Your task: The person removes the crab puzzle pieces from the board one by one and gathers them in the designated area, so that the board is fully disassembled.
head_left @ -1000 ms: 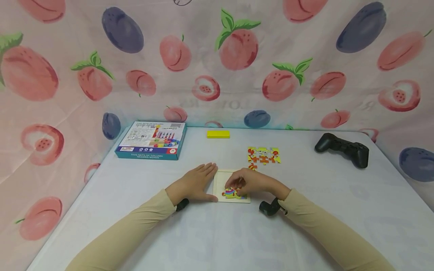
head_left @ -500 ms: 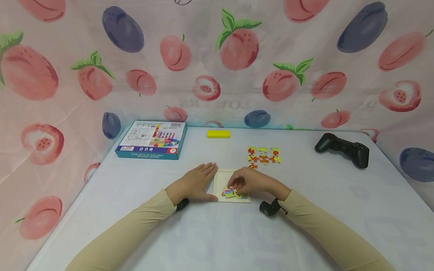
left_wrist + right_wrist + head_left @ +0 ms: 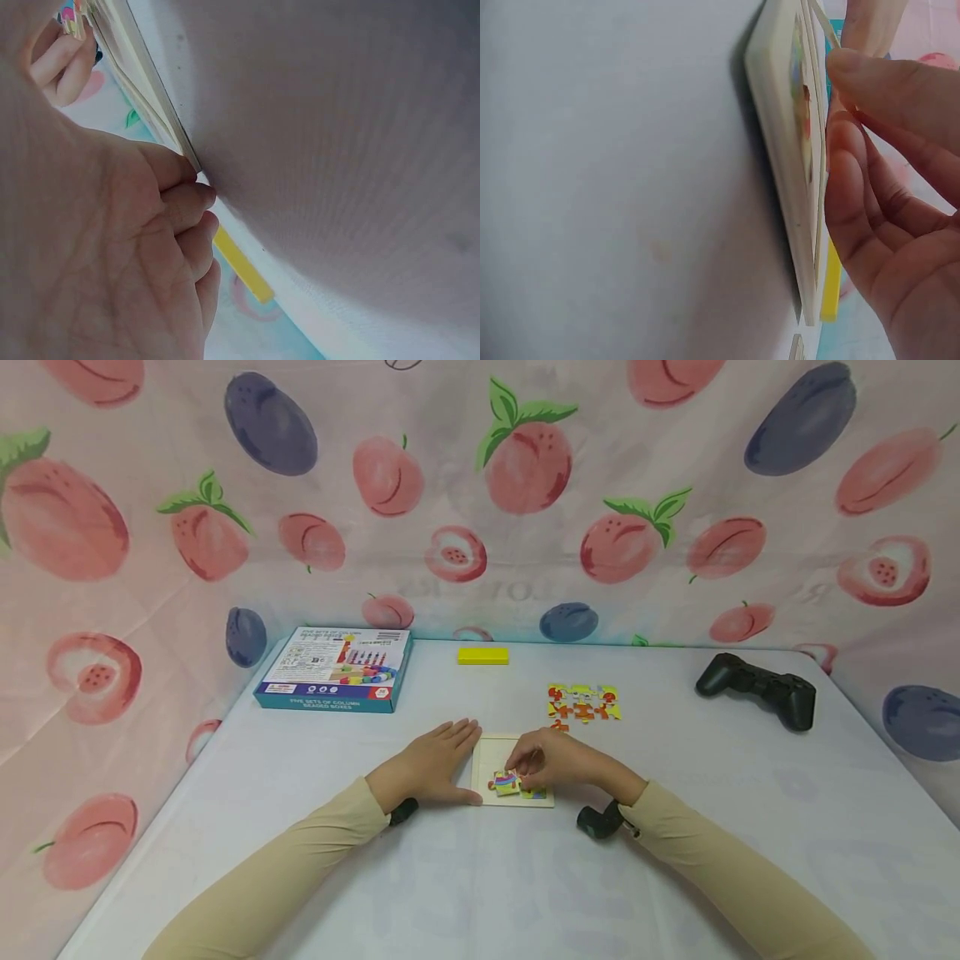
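A pale wooden puzzle tray (image 3: 491,752) lies on the table between the two hands. My left hand (image 3: 431,767) rests along its left side, fingers extended, with the fingertips and thumb touching the edge. In the left wrist view those fingertips meet the tray's rim (image 3: 161,120). My right hand (image 3: 558,758) is over the tray's right half and pinches a colourful jigsaw piece (image 3: 507,783) between thumb and fingers, close over the tray. Another jigsaw piece (image 3: 535,793) sits in the tray's near right corner, partly covered by the right hand.
Behind the tray, several loose jigsaw pieces (image 3: 583,703) are laid out in rows. A yellow block (image 3: 483,656) lies at the back, a flat boxed set (image 3: 335,670) at the back left, and a black game controller (image 3: 757,692) at the right.
The pinched jigsaw piece has shifted slightly left and away, and turned a little. The right hand's fingertips have moved slightly right. The left hand has stayed in place at the tray's edge.
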Tool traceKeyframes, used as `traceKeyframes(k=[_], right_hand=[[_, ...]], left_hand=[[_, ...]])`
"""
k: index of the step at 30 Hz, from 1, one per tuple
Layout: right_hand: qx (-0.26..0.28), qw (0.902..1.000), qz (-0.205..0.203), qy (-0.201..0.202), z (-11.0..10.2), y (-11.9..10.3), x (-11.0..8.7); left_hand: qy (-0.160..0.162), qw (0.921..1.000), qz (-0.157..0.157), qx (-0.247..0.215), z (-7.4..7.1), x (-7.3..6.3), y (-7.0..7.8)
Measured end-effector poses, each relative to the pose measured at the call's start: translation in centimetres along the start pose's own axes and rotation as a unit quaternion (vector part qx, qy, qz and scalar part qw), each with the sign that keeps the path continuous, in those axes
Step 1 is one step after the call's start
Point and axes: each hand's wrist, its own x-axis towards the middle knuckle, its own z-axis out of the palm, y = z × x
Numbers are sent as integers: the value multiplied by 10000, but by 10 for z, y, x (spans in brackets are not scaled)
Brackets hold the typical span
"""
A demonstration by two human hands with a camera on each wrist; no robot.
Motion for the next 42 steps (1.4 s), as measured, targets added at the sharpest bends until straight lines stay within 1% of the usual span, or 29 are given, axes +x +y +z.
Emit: traceKeyframes(k=[5, 11, 15, 18, 23, 26, 31, 36, 42], right_hand=[[31, 9997, -27, 243, -3, 2, -9], [84, 9977, -7, 679, -15, 11, -32], [39, 9947, 167, 1010, -30, 25, -49], [-120, 9913, 350, 1263, -41, 39, -61], [-417, 9855, 503, 1569, -56, 60, -71], [-435, 9853, 518, 1571, -62, 69, -71], [-372, 9888, 559, 1331, -66, 79, -66], [-364, 9907, 738, 1079, -67, 81, -58], [-487, 9895, 873, 1048, -68, 80, -53]], left_hand=[[-8, 10000, 16, -30, -1, 0, 1], [-23, 10000, 13, 67, -1, -1, 1], [-19, 10000, 23, 76, -1, -1, 1], [-26, 9999, 22, 95, 0, -1, 0], [-51, 9999, 12, 139, 0, -1, -1], [-51, 9999, 17, 127, 0, -1, -1], [-43, 10000, 15, 86, 1, -1, -1], [-49, 10000, 10, 73, 1, -1, -1], [-13, 10000, 13, 21, 1, -1, 0]])
